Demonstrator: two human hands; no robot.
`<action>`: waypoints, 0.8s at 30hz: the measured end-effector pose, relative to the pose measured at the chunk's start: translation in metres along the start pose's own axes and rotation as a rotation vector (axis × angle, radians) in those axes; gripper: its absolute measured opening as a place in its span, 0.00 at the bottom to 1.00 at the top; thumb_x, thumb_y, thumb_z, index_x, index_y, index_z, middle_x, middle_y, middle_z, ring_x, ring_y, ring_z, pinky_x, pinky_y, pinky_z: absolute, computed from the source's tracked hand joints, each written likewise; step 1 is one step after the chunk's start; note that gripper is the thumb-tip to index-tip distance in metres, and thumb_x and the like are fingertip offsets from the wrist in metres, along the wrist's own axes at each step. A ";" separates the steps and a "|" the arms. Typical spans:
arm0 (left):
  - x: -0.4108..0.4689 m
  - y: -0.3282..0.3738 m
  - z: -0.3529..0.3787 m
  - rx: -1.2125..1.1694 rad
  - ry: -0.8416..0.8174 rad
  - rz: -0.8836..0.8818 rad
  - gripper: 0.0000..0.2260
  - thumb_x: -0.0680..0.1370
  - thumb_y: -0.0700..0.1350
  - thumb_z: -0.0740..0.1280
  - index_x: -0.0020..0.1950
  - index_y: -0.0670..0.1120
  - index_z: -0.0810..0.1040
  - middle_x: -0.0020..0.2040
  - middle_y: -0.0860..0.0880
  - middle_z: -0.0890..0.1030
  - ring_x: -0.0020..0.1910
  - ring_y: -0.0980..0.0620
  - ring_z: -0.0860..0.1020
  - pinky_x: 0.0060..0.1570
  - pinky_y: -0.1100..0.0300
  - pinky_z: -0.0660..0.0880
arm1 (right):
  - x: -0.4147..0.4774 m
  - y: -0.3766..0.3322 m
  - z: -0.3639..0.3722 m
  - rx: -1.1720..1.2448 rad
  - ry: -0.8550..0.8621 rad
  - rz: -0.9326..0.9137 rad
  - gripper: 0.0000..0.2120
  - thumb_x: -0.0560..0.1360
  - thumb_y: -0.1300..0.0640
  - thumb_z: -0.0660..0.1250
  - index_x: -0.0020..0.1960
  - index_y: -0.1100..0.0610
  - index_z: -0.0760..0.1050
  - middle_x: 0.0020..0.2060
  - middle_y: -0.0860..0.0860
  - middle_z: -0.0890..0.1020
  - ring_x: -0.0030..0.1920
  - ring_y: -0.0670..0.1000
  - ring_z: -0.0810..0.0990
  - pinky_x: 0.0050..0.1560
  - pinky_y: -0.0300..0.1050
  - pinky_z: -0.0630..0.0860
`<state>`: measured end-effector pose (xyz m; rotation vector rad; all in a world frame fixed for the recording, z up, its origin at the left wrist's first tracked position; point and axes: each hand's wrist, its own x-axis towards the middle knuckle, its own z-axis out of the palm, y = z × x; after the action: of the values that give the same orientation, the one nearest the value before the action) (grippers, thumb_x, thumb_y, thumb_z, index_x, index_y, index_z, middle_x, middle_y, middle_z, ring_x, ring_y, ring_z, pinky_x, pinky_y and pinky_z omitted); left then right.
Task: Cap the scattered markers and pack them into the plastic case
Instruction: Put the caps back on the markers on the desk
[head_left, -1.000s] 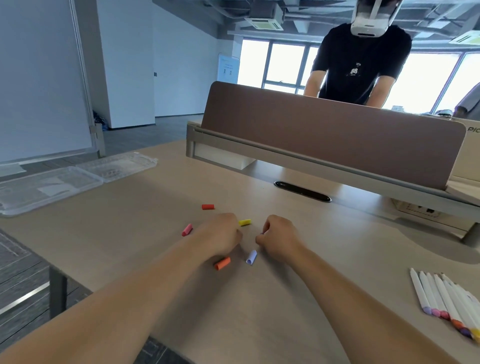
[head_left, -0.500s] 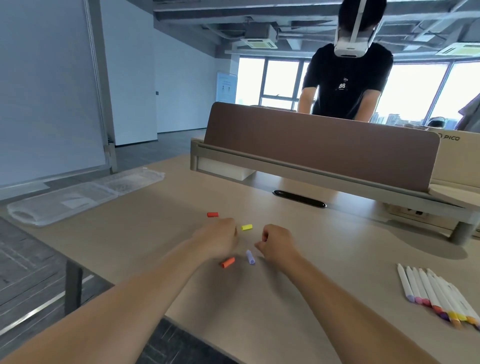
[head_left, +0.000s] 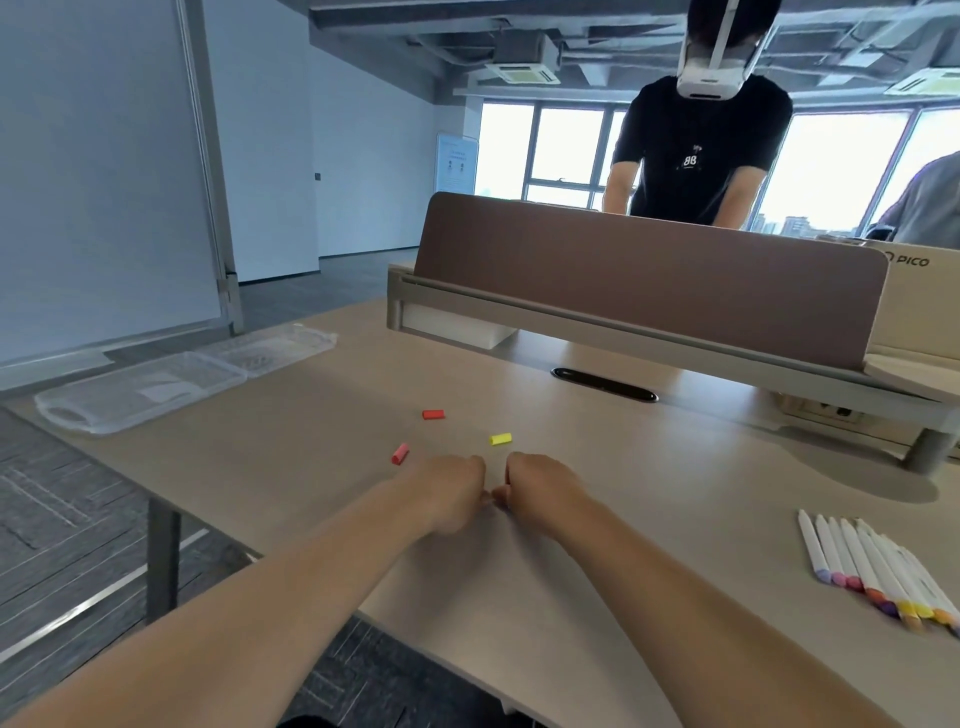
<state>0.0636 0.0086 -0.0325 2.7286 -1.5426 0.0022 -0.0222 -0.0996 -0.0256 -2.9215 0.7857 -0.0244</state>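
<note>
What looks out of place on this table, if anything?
A red cap, a yellow cap and a pink cap lie scattered mid-table, apart from the markers, which lie uncapped in a row at the right. The plastic case lies open at the far left.

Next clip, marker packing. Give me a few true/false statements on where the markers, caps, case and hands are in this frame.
1. The markers lie in a row at the right of the desk, coloured tips bare. True.
2. The plastic case is closed and sits beside the markers. False: it lies open at the desk's far left, well apart from them.
3. A red cap, a yellow cap and a pink cap lie loose beyond the hands. True.
4. The right hand holds a marker. False: it is at mid-desk, fingers curled, knuckles close to the left hand, with no marker in it.
</note>
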 end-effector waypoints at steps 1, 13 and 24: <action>-0.001 0.002 0.000 0.004 -0.014 -0.001 0.11 0.82 0.49 0.60 0.58 0.43 0.71 0.57 0.41 0.79 0.56 0.41 0.77 0.49 0.53 0.73 | 0.001 -0.001 0.002 -0.031 0.007 -0.010 0.16 0.80 0.51 0.63 0.60 0.61 0.74 0.59 0.60 0.79 0.59 0.60 0.77 0.50 0.46 0.71; -0.005 -0.007 -0.009 0.040 0.082 -0.039 0.10 0.76 0.36 0.61 0.57 0.40 0.71 0.54 0.40 0.79 0.52 0.40 0.80 0.42 0.55 0.72 | 0.012 -0.009 0.006 -0.005 0.055 0.015 0.14 0.80 0.57 0.63 0.63 0.62 0.72 0.60 0.59 0.78 0.60 0.60 0.78 0.54 0.47 0.73; 0.013 -0.075 -0.011 -0.148 0.167 -0.244 0.10 0.78 0.39 0.63 0.59 0.42 0.71 0.57 0.41 0.78 0.55 0.40 0.78 0.51 0.50 0.75 | 0.046 -0.021 0.006 0.184 0.125 -0.077 0.12 0.80 0.56 0.61 0.63 0.49 0.73 0.59 0.50 0.80 0.59 0.53 0.77 0.52 0.45 0.72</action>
<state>0.1345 0.0359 -0.0219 2.7006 -1.1167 0.1072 0.0282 -0.1039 -0.0299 -2.7945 0.6490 -0.2732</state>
